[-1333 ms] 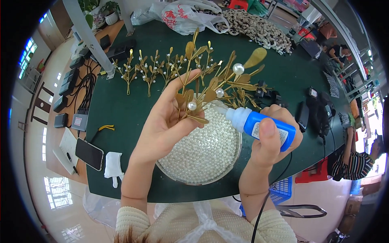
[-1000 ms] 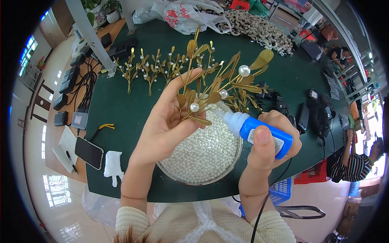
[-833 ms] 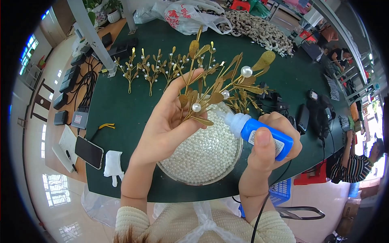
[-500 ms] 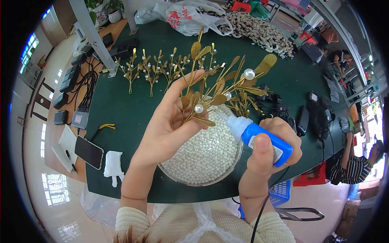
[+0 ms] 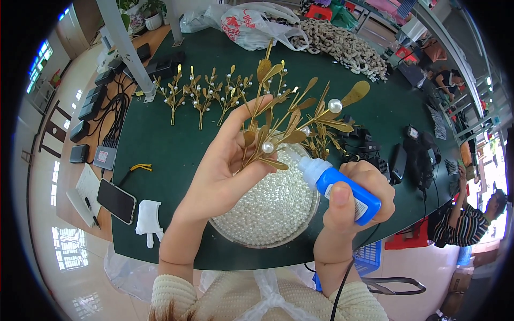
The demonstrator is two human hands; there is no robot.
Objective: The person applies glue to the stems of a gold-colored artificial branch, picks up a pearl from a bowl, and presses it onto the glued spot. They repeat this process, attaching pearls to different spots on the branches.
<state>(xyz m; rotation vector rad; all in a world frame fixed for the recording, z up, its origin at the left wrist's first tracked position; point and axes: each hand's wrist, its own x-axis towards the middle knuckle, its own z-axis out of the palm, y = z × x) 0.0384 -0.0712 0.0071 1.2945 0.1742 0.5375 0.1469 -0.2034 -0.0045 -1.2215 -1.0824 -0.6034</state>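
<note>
Pinched in my left hand (image 5: 217,174) is a gold metal leaf branch (image 5: 293,122) with several white pearls on its stems. My right hand (image 5: 360,199) is wrapped round a blue glue bottle (image 5: 348,195), thumb on its near side. The bottle's clear nozzle points up and left, close to the branch's lower leaves; whether its tip touches them I cannot tell. Below both hands stands a round tray of white pearls (image 5: 267,211). Behind my left hand, several finished-looking gold branches with pearls (image 5: 201,96) lie in a row on the dark green table (image 5: 144,182).
At the left lie a phone (image 5: 117,200), a white cloth piece (image 5: 149,220), a notebook (image 5: 88,195) and black adapters with cables (image 5: 92,104). Plastic bags (image 5: 257,27) and a heap of chain (image 5: 342,45) fill the back. Black devices (image 5: 415,155) sit right. Another person (image 5: 471,219) works at far right.
The branch has shifted slightly right and down with my left hand. My right hand and the bottle have moved a little left and down.
</note>
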